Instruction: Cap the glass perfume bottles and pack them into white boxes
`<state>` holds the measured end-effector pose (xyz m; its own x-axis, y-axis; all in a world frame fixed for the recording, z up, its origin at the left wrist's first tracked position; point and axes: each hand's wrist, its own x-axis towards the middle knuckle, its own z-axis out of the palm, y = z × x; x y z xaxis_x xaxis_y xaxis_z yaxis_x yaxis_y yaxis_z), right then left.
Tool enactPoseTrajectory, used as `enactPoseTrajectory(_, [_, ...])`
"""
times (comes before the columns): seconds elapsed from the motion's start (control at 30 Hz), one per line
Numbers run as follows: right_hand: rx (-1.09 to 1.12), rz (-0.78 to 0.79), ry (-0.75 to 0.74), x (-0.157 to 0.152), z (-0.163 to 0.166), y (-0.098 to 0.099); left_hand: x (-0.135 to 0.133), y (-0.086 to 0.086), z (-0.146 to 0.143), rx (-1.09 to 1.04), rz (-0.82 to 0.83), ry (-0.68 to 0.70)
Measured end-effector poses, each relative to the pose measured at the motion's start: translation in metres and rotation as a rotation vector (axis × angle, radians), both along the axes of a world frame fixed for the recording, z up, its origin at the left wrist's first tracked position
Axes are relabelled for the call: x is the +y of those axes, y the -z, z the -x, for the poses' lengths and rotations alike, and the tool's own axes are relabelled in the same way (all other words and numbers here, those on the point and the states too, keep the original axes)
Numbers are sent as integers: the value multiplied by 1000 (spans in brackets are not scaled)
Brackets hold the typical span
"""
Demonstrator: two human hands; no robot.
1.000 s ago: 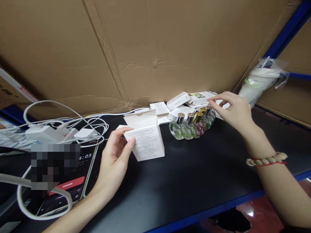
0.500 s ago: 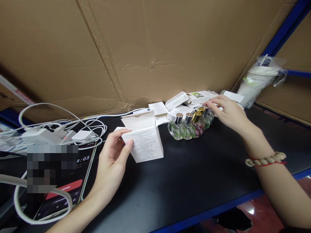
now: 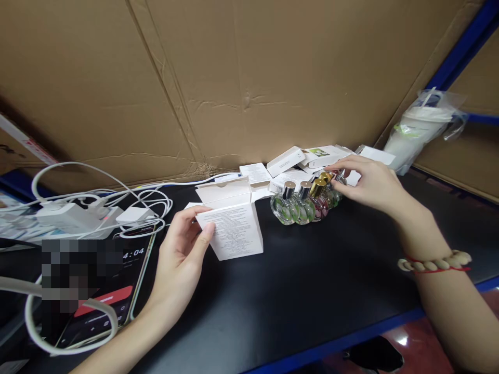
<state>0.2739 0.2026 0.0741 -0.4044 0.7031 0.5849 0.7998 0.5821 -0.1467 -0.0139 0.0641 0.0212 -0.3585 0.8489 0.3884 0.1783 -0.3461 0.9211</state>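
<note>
The white cardboard box printed with lines of small dark text (image 3: 236, 234) was at the middle of the flat black tabletop with a blue edge (image 3: 280, 296), its flap folded open on the far side; whether its base touched the surface could not be told. The person's left hand (image 3: 185, 241) pinched its near left edge, thumb on the printed face and fingers behind. To the right stood a close row of rounded clear-glass bottles with silver and gold caps (image 3: 306, 210), the nearer ones showing green and one pinkish red. The right hand (image 3: 364, 179), a pale beaded bracelet with red cord (image 3: 436, 264) at its wrist, reached over the row's far end, thumb and forefinger curved about the rear caps; whether they gripped one could not be told. Behind the bottles lay a jumbled pile of white cardboard cartons (image 3: 286, 162), against the creased brown cardboard wall (image 3: 234, 78).
</note>
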Motion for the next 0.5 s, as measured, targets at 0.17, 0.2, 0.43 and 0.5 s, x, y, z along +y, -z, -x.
enactPoseTrajectory(0.17, [67, 101, -99, 2, -6, -1, 0, 1, 1, -5, -9, -2])
enactPoseTrajectory(0.2, [91, 128, -102, 2, -7, -1, 0, 1, 2, -5, -10, 1])
enactPoseTrajectory(0.43, [237, 368, -106, 0, -14, -8, 0, 3, 1, -1, -25, 9])
enactPoseTrajectory(0.5, [249, 383, -122, -1, -17, -10, 1, 4, 0, -7, -24, 11])
